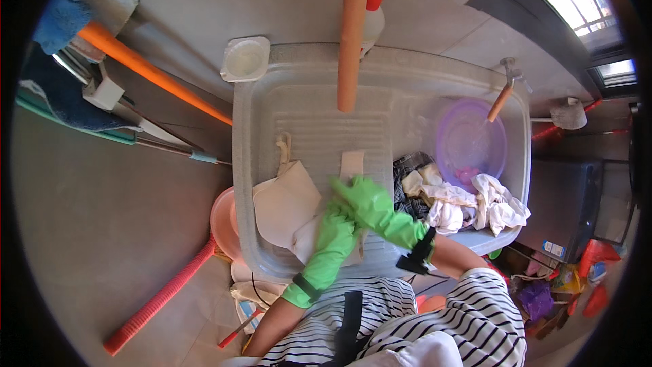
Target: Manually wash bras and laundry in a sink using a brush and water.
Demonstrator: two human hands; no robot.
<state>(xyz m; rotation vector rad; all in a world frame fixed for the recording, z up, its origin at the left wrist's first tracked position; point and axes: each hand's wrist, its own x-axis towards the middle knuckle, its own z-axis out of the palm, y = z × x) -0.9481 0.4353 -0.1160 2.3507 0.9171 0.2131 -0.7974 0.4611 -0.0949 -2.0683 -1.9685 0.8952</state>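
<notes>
Both hands wear green rubber gloves and meet over the ribbed washboard part of a grey laundry sink. My left hand presses on a cream cloth item, whose cup-like part lies to its left with a looped strap above. My right hand is against the left hand and a flat cream strap that sticks out beyond it. The right hand is slightly blurred, and its fingers are partly hidden, so whether it grips the cloth does not show.
At the right, a tap runs into a purple basin, with wet white cloths and a dark checked cloth before it. A wooden-coloured tube hangs over the sink's back. A white dish rests on the back-left corner.
</notes>
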